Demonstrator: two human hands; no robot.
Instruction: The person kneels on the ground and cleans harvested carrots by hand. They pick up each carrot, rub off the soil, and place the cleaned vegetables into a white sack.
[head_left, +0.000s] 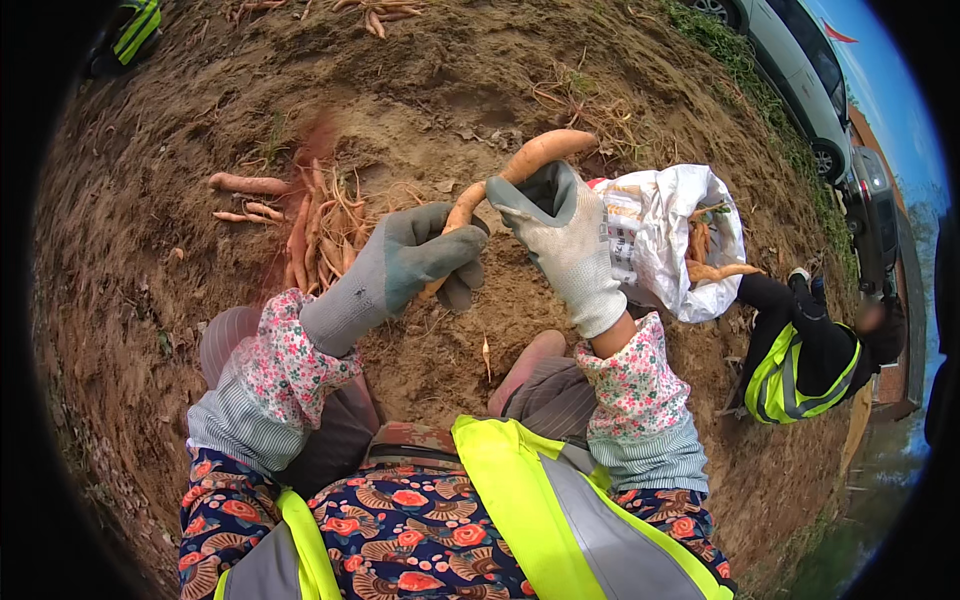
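Note:
Both my hands wear grey-coated knit work gloves. A long, curved sweet potato (551, 152) runs from lower left to upper right between them. My left hand (427, 259) is closed around its thin lower part. My right hand (551, 217) grips it near the middle, just below the thick end, thumb and fingers curled. Left of my left hand lies a pile of thin sweet potatoes (326, 232) with stringy roots on the soil. Right of my right hand stands a white woven sack (660, 202), its mouth showing several sweet potatoes (699, 244) inside, one sticking out over the rim.
A few sweet potatoes (251, 184) lie left of the pile, and a small root (487, 357) between my feet. Dry vines (592, 105) lie beyond the sack. A person in a yellow vest (802, 375) is at the right, another person (135, 34) at the top left. Cars (795, 67) stand beyond the grass.

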